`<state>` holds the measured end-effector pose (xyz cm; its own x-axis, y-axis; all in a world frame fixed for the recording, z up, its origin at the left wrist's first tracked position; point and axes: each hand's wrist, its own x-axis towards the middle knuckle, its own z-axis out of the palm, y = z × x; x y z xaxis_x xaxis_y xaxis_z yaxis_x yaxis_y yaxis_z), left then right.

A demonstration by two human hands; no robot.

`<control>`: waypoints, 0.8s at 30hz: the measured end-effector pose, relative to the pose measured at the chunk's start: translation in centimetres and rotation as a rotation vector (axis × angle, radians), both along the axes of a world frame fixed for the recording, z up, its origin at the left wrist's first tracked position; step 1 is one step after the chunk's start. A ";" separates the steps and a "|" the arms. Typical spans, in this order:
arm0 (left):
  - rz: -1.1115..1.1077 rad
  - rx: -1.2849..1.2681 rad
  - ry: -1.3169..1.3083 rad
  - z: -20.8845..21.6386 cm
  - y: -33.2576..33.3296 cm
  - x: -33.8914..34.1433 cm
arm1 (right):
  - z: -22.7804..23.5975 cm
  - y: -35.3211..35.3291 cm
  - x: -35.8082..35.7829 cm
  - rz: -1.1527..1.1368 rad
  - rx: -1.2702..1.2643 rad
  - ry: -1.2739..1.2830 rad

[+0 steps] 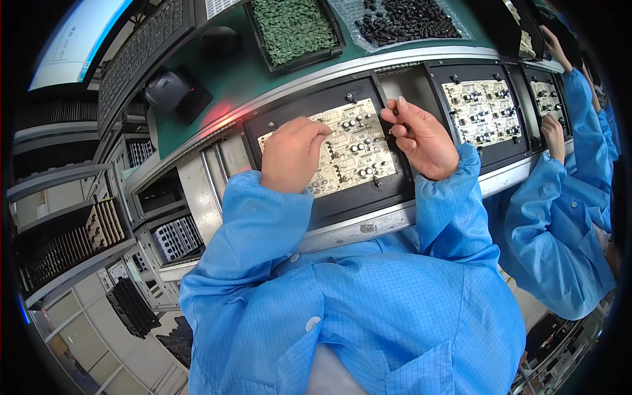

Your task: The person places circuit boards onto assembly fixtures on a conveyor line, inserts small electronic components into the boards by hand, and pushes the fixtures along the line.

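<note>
The right hand [421, 135] is up off the work, thumb and fingertips pinched on a small dark part [395, 112], too small for me to make out its kind. Just to the left of that pinch lies the board [359, 148], a cream panel dotted with black parts, set in a black frame [355, 209].

The left hand [293, 151] is over the board's left portion, back of the hand up and fingers curled under. I can't tell whether those fingers are pressed together on something or spread, since the hand hides them.

Beyond the two hands, on the green mat [243, 82], there's a tray [266, 47] heaped with green bits [294, 29]; farther right, past the right hand's pinch, black bits [408, 23] lie piled on clear plastic [361, 38]. Ahead and to the left of the left hand sits a scanner [166, 91], with a red glow on the mat near it. Off to the right of the right hand, a second framed board [484, 112] stands apart, and past it a co-worker's hand [553, 137] is near a third [545, 97].
</note>
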<state>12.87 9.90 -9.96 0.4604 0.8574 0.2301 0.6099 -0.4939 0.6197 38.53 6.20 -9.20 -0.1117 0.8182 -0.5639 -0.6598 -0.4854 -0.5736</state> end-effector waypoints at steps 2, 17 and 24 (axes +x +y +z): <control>-0.015 0.007 0.010 0.1 0.1 0.0 | -0.4 -0.3 0.2 0.041 0.163 0.005; -0.114 0.049 0.112 -0.3 0.6 0.1 | -0.5 -0.6 -0.9 0.108 0.298 -0.526; -0.049 0.117 0.039 0.0 0.5 0.2 | -1.7 -0.3 -1.1 0.143 0.678 -1.183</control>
